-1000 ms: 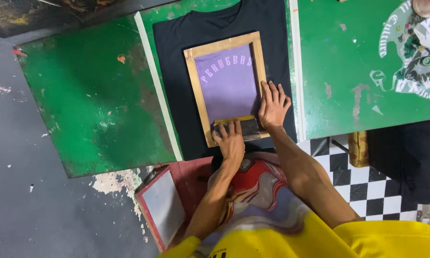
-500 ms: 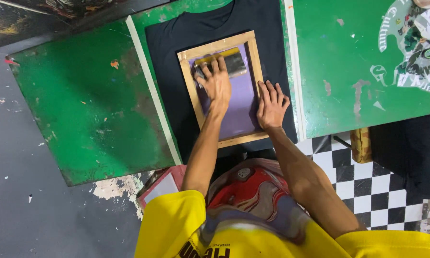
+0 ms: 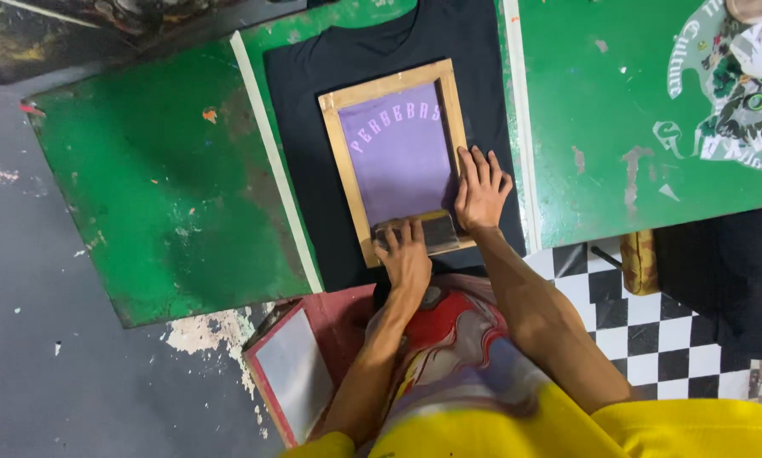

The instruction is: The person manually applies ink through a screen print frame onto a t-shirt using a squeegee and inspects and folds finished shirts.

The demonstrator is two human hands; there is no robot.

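Left grip clenching the squeegee — now dragged from the screen frame's top to bottom.

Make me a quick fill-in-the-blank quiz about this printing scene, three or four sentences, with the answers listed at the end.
1. The wooden-framed screen lies on a ____ T-shirt.
2. The left hand presses the squeegee at the frame's ____ end, closest to the person.
3. The right hand lies flat on the frame's ____ edge.
4. The table top is painted ____.

Missing words: black; near; right; green
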